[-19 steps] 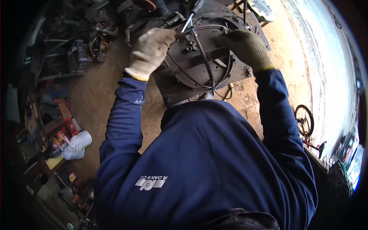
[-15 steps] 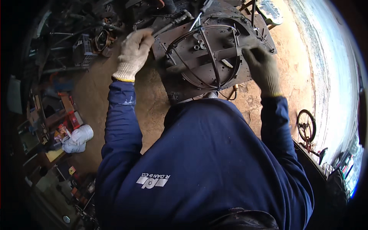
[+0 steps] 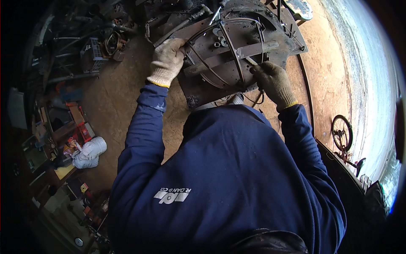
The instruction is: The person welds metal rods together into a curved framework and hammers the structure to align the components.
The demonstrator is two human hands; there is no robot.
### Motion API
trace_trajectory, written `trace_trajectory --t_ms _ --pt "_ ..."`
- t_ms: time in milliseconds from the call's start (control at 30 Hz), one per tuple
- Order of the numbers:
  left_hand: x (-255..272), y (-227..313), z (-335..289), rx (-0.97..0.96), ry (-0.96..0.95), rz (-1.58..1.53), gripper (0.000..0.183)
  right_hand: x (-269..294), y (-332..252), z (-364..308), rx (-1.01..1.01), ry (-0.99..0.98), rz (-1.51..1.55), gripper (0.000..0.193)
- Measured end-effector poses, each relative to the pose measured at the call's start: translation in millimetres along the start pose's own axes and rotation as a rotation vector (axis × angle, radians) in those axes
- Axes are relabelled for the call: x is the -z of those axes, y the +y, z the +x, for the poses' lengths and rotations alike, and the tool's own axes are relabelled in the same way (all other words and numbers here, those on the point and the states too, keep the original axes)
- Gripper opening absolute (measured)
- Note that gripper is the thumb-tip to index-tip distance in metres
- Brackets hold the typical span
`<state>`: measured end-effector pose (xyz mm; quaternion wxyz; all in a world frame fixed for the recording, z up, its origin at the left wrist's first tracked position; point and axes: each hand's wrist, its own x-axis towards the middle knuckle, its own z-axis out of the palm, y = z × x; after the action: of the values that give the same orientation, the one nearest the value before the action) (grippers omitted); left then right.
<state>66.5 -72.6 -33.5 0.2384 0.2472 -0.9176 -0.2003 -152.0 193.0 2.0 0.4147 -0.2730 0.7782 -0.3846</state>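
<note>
A round frame of bent metal rods (image 3: 231, 48) rests over the dark steel work table (image 3: 194, 92). My left hand (image 3: 168, 59), in a pale knitted glove, is closed on the frame's left rim. On the near right side, my gloved right hand (image 3: 275, 81) has its fingers curled round the rim; its fingertips are partly hidden. Beneath the rods, a flat metal bar (image 3: 220, 62) lies slantwise across the table. A few metal rings (image 3: 222, 42) sit inside the frame's outline.
A metal rod with a thick end (image 3: 186, 26) lies at the table's far left. Scrap metal and a grey crate (image 3: 95, 48) are piled to the left. A white sack (image 3: 89, 152) sits among boxes at the lower left. A bicycle (image 3: 341, 133) stands at the right.
Both hands have moved inward and closed on the frame's rim; the left came right, the right came left and down. The frame has shifted slightly in view and appears more tilted.
</note>
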Motion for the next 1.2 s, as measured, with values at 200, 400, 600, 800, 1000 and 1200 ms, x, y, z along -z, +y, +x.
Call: trace_trajectory --t_ms 200,400,600,800,1000,1200 --pt "7 -14 8 -0.152 -0.031 -0.118 0.018 -3 11 2 0.029 -0.011 0.128 0.03" --pt "0 -9 0 -0.158 0.06 -0.03 0.023 -4 5 0 -0.032 -0.003 0.099 0.031" --pt "-7 -12 5 -0.202 0.103 -0.015 0.015 -1 1 -3 0.011 0.036 0.018 0.032" --pt "-2 -17 3 -0.18 0.025 0.029 0.024 -2 7 -3 0.072 0.066 -0.012 0.034" --pt "15 3 6 -0.071 0.027 -0.025 0.018 17 13 -1 0.001 0.021 0.243 0.036" --pt "61 67 -45 0.596 -0.261 -0.524 0.021 71 85 -39 -0.075 0.412 0.496 0.043"
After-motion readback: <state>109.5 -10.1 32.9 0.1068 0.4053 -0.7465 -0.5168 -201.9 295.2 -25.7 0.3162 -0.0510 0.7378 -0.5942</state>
